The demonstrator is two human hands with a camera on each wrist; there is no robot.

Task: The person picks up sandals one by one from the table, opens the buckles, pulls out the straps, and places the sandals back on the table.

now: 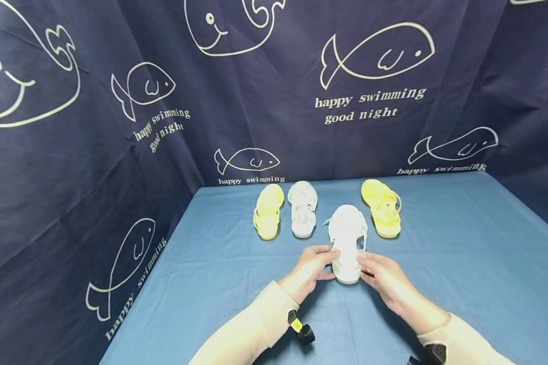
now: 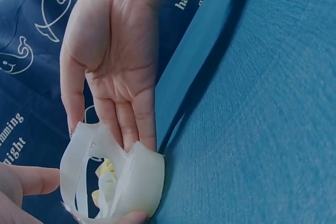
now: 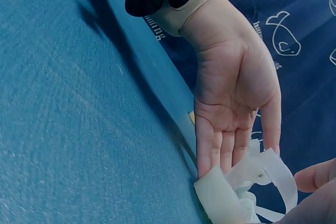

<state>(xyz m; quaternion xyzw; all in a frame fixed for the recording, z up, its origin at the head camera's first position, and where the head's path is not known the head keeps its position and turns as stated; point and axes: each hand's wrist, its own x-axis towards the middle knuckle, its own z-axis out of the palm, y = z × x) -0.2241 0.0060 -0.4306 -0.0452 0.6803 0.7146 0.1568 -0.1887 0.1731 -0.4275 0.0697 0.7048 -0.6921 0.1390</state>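
Both hands hold a white sandal point(image 1: 347, 230) at its heel end, with its toe pointing to the far side of the table. The left hand point(image 1: 309, 271) grips the left side, thumb on top and fingers lower down. On the opposite side the right hand point(image 1: 388, 281) pinches it the same way. In the left wrist view, the pale heel part point(image 2: 142, 182) and its strap lie between the fingertips. The right wrist view has the strap point(image 3: 281, 182) close to the right thumb. Whether the sole touches the table cannot be told.
A second white sandal point(image 1: 303, 213) stands behind and left, beside a yellow sandal point(image 1: 269, 210). Another yellow sandal point(image 1: 381, 208) lies behind and right. All are on a blue cloth-covered table point(image 1: 461, 253), backed by a dark curtain point(image 1: 301, 111) with fish drawings.
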